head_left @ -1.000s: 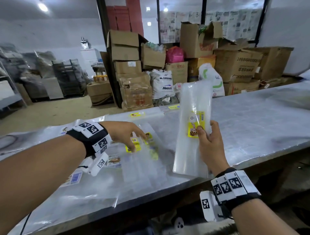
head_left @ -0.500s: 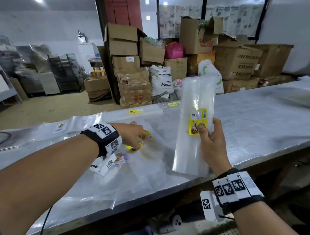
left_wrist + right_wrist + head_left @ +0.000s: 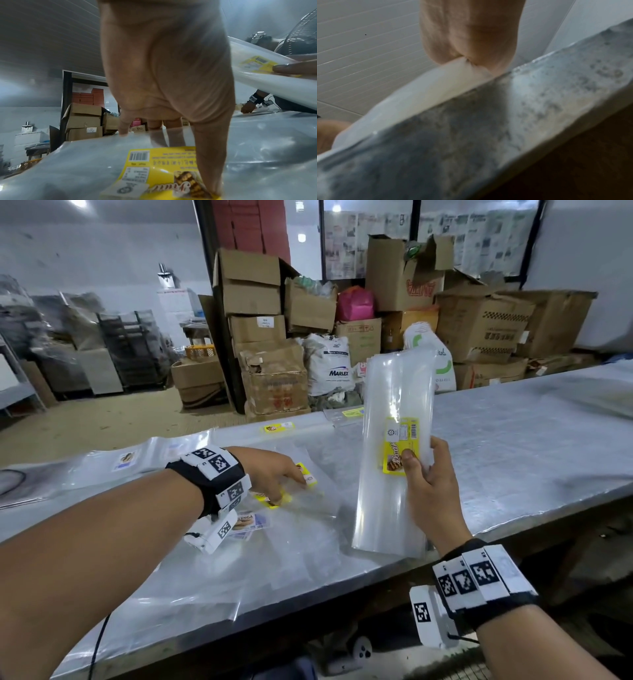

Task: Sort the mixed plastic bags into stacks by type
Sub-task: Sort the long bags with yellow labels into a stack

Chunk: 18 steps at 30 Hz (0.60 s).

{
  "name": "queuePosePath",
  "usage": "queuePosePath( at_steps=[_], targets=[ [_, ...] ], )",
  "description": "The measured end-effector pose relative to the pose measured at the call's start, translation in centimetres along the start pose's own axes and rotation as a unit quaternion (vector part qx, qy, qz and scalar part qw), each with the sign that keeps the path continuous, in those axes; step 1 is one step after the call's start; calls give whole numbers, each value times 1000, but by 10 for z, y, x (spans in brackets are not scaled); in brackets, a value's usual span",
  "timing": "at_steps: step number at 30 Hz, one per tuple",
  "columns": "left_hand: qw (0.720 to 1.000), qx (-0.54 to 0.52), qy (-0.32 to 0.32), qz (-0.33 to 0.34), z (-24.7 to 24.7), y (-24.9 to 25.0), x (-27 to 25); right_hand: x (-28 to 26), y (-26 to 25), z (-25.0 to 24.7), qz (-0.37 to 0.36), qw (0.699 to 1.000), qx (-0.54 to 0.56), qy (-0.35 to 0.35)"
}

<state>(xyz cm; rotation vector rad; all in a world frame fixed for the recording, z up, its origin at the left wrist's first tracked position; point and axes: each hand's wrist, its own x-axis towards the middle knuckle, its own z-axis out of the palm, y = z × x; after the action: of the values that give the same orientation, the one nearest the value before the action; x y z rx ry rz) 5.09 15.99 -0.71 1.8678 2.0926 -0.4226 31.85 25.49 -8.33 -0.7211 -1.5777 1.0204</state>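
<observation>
The right wrist view is blurring out: the table edge point(image 3: 488, 128) is smearing, and the held bags point(image 3: 419, 97) are hiding the right hand's fingertips.

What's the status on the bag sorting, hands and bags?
Right hand grips upright stack of yellow-label bags. Left hand pinches a yellow-label bag from the loose pile on the table. Nothing blocking.

Stacked cardboard boxes point(image 3: 251, 302), papered windows point(image 3: 479, 237) (ceiling lights on), concrete floor point(image 3: 102, 419)
</observation>
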Motion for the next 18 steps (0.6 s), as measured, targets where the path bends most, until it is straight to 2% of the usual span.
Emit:
queuePosePath(
  at_steps=[4, 11, 18],
  targets=[
    [999, 34, 9, 0, 0, 3, 2, -3, -4, 0, -9, 1000, -7, -1],
    [994, 68, 83, 17, 5, -1, -1, -8, -8, -5, -15, 1000, -6, 4],
    [987, 42, 145, 59, -8, -11, -14, -9, -13, -5, -21, 1000, -4, 1]
  ],
)
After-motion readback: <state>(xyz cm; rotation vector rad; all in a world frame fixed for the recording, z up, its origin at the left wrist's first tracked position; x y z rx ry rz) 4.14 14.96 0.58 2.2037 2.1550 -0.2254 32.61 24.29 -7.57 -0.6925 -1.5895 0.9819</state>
